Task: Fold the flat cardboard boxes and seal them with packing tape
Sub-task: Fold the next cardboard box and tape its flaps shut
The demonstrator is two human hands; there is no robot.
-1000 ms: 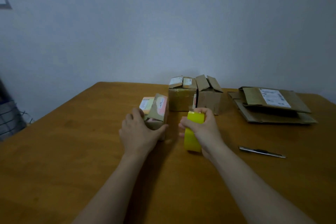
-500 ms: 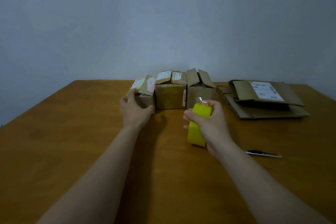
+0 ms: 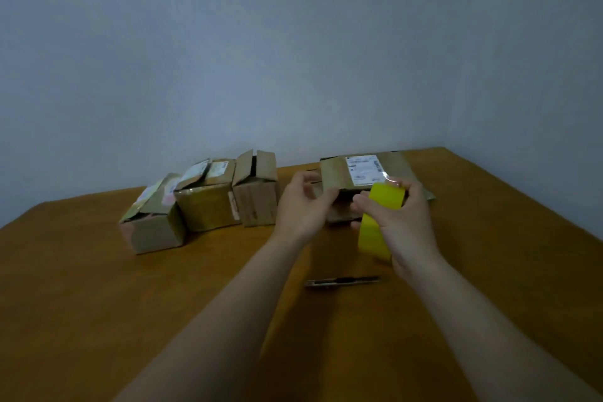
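**Tape Roll in the Right Hand, Left Hand at the Flat Cardboard**

We saw a plain grey wall (image 3: 293, 42) behind a wooden table (image 3: 98, 303). Along the table's far edge, right of its middle, lay the flat cardboard stack (image 3: 334, 171), with a white shipping label on its top sheet. To the left of it stood three folded boxes in a row that ran from the far edge toward the left edge. The right box (image 3: 257, 202) and the middle box (image 3: 208, 209) were touching, and the left box (image 3: 156, 232) stood just beside them, a little nearer to us. The top flaps of all three stood partly up, unsealed.

The right hand (image 3: 408, 225) had its fingers and thumb curled round the yellow tape roll (image 3: 375, 225). It held the roll on edge above the table, in front of the near edge of the flat stack. The left hand (image 3: 303, 206) was at the stack's near left corner, its fingers loosely curved and its thumb apart. We could not tell whether it touched the cardboard.

A slim utility knife (image 3: 342, 282) lay flat on the table between the two forearms, nearer to us than the hands.
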